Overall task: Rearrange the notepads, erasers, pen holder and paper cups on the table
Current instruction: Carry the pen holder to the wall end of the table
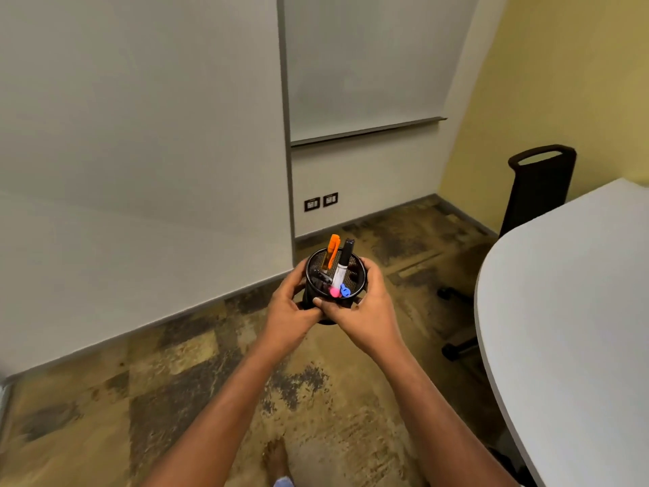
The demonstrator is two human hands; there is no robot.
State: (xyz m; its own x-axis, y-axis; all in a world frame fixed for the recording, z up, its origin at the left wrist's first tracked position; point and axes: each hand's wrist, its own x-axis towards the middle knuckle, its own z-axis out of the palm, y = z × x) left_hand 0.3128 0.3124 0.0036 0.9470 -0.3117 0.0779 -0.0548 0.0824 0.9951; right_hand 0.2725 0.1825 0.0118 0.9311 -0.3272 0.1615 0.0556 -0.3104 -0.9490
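The pen holder [354, 272] is in the air, held out in front of the body over the carpet [175, 398] and well apart from the bench [562, 311], whose rounded white edge curves in on the right. Judging by this, the step in hand is a carry, so the turn toward the bench should be made with the whole body instead of a stretch of the arms. The black chair [537, 191] stands beside the far end of the bench, so the near curved edge looks like the easier approach. The left grip [291, 307] is clamped on the holder's left wall, fingers curled round it. The right grip [365, 311] is clamped on the right wall, its thumb lying across the front below the rim. With two grips wrapped round the sides the hold looks secure. To set the holder down flat, though, the fingers curling under its base should probably slide up the wall first. The holder is tipped a little toward the camera, so it should be levelled before it is lowered. Otherwise the tall orange marker [332, 251] and the white marker [342, 267] with its black cap, both leaning against the far rim, may rock. The small pink cap [334, 292] and blue cap [346, 292] at the near rim look the likeliest to spill. Notepads, erasers and cups do not show here.
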